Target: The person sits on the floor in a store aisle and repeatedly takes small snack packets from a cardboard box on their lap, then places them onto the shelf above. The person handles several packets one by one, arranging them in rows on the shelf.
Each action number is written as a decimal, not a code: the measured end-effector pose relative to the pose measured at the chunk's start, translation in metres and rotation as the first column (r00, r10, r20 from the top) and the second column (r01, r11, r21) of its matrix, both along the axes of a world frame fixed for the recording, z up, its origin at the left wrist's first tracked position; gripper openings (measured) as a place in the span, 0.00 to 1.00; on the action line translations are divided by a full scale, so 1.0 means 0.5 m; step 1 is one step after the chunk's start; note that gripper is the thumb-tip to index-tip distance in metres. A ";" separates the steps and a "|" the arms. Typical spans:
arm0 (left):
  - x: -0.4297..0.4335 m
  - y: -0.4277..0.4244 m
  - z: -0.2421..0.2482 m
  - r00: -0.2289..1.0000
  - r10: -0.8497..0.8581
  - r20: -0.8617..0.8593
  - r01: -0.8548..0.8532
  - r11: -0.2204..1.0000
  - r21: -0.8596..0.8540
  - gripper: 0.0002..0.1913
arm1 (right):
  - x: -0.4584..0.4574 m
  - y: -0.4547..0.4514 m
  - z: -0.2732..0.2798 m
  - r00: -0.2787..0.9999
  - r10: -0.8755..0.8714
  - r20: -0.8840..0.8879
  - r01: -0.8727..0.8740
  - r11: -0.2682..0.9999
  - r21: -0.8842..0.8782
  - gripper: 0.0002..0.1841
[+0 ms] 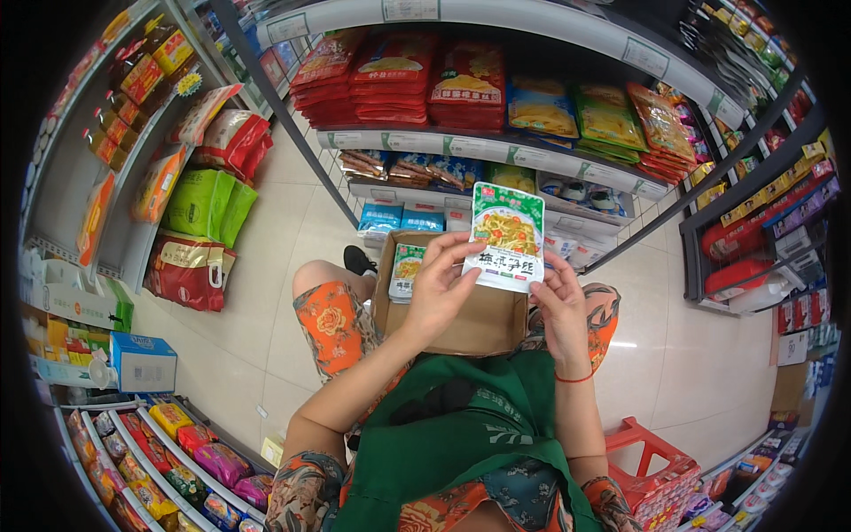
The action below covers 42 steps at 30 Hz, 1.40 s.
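Between my two hands is a green and white food pouch with a picture of shredded vegetables, its printed front facing up. My left hand pinches its left edge between thumb and fingers. The lower right corner is gripped by my right hand. Below the hands, an open cardboard box rests at my lap between the knees. Similar pouches lie at its left side, partly hidden by my left hand.
Ahead stands a shelf rack with stacked red pouches and blue, green and orange ones. Large bags and bottles fill the left shelves. A red plastic stool is at the lower right, near snack shelves.
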State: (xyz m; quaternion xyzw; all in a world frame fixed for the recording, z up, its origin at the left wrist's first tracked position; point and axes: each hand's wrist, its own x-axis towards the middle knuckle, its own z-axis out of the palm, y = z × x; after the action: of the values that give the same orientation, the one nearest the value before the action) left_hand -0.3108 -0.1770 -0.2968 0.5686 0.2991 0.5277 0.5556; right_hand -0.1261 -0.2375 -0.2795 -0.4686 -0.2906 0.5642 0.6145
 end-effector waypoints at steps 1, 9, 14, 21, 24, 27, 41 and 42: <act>0.006 -0.001 0.018 1.000 -0.005 -0.011 0.005 1.000 0.020 0.18 | 0.006 -0.002 0.013 1.000 -0.011 0.001 0.011 1.000 0.021 0.28; 0.067 0.030 0.138 0.994 -0.109 0.024 0.104 0.985 0.141 0.17 | 0.051 0.004 0.117 0.994 -0.104 0.022 0.097 0.971 0.220 0.28; 0.105 0.045 0.220 0.990 -0.139 -0.014 0.139 0.967 0.216 0.16 | 0.084 0.013 0.173 0.985 -0.171 0.026 0.152 0.929 0.336 0.27; 0.165 0.085 0.285 0.989 -0.146 0.014 0.130 0.912 0.390 0.16 | 0.126 0.033 0.248 0.965 -0.252 0.076 0.188 0.863 0.469 0.27; 0.182 0.099 0.321 0.989 -0.145 0.009 0.127 0.890 0.438 0.16 | 0.149 0.049 0.268 0.960 -0.251 0.120 0.157 0.845 0.512 0.27; 0.200 0.113 0.348 0.989 -0.145 -0.003 0.130 0.878 0.461 0.17 | 0.162 0.060 0.294 0.953 -0.283 0.109 0.179 0.815 0.552 0.27; 0.265 0.204 0.423 0.999 -0.039 -0.028 0.047 0.894 0.446 0.14 | 0.221 0.158 0.388 0.939 -0.310 0.146 0.167 0.787 0.594 0.23; 0.266 0.212 0.427 0.999 -0.023 -0.047 0.042 0.889 0.457 0.14 | 0.223 0.165 0.393 0.941 -0.310 0.137 0.172 0.784 0.596 0.23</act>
State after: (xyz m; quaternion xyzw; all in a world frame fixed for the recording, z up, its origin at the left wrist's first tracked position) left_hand -0.1780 -0.0712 -0.0832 0.6990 0.1680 0.5622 0.4088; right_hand -0.0147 -0.1552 -0.0829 -0.3556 -0.4531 0.3087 0.7570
